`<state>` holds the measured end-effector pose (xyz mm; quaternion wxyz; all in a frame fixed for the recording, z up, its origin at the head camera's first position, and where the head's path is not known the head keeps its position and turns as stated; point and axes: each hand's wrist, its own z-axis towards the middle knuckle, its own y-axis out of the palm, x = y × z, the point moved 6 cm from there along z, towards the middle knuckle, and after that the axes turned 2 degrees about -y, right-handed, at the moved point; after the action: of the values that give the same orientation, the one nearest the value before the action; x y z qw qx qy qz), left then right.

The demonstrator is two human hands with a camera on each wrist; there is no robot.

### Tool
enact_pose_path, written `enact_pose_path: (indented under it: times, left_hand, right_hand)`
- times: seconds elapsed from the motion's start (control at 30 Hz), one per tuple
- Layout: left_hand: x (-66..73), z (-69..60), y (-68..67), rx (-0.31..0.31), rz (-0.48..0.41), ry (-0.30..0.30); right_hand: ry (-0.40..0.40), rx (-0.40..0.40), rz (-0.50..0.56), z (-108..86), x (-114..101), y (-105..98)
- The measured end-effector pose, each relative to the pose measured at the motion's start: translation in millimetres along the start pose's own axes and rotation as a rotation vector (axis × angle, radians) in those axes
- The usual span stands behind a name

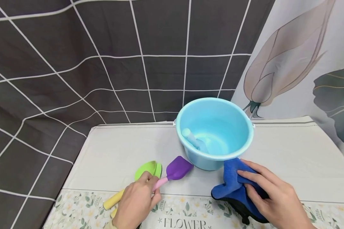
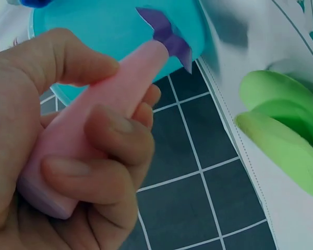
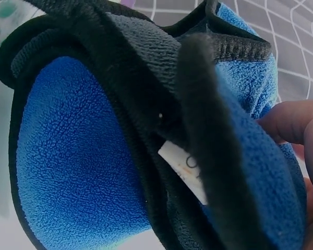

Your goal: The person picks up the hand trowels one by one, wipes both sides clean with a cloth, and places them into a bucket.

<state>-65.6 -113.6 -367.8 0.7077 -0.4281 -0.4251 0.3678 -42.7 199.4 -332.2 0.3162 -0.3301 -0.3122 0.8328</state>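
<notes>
My left hand [image 1: 139,200] grips the pink handle [image 2: 94,114] of a toy shovel with a purple blade [image 1: 179,168]; the blade is close to the front left of a light blue bucket [image 1: 215,156]. My right hand [image 1: 278,194] holds a bunched blue cloth [image 1: 236,181] with black edging at the bucket's front right. In the right wrist view the cloth [image 3: 78,151] shows a white tag, and fingers [image 3: 292,122] pinch its side. Inside the bucket leans a light blue tool [image 1: 192,139]. Under and behind my left hand are a green scoop [image 1: 149,169] and yellow handles [image 1: 113,199].
The bucket stands at the back of a white table cover [image 1: 126,143] with a flowered front strip [image 1: 77,206]. Behind the table hangs a dark cloth with a white grid [image 1: 163,73]; a white curtain with a flower print [image 1: 289,47] hangs at the right.
</notes>
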Motion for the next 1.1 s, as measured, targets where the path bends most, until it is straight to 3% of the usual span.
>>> enact_pose_path:
  times: [0.4,0.67,0.8,1.1]
  left_hand:
    - [15.2,1.0,3.2,-0.020,-0.023,0.184]
    - [25.7,3.8,9.7,-0.033,-0.023,0.240]
    - [31.4,6.7,14.4,-0.039,-0.021,0.274]
    - [37.9,12.3,21.1,-0.080,0.002,0.300]
  right_hand:
    - [-0.045,-0.059,0.058,8.0,-19.0,16.0]
    - [-0.164,-0.025,0.114,15.7,-33.7,26.9]
    - [-0.187,-0.037,0.135,20.2,-40.8,35.0]
    - [-0.178,-0.161,0.190,21.4,-58.9,65.2]
